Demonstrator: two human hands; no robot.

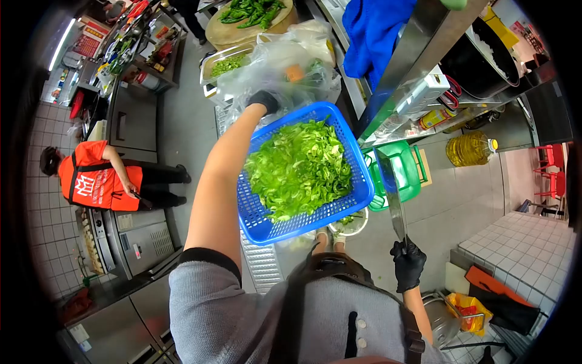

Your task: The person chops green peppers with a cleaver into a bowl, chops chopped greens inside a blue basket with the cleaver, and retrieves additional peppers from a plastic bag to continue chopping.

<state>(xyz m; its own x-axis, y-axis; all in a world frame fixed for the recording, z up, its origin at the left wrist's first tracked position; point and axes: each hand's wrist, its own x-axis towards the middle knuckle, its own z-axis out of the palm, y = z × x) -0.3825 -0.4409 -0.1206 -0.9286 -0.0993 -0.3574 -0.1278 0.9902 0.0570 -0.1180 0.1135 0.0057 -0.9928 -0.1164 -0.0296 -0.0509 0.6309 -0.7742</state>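
Observation:
My right hand (408,266), in a black glove, is closed round the handle of a cleaver (393,197). Its broad blade points away from me, to the right of a blue basket (364,182). Chopped green peppers (300,170) fill much of the basket. Beyond the basket's far left corner, my left hand (265,101), also gloved in black, reaches to a clear plastic bag (291,67). Its fingers are mostly hidden, so their grip does not show. A clear tray of chopped greens (228,65) lies to the left of that hand.
Whole green peppers lie on a round chopping board (221,37) at the back. A green crate (403,167) and an oil bottle (470,149) stand on the right. A metal shelf post (403,67) rises nearby. A co-worker (100,176) in orange is at the left counter.

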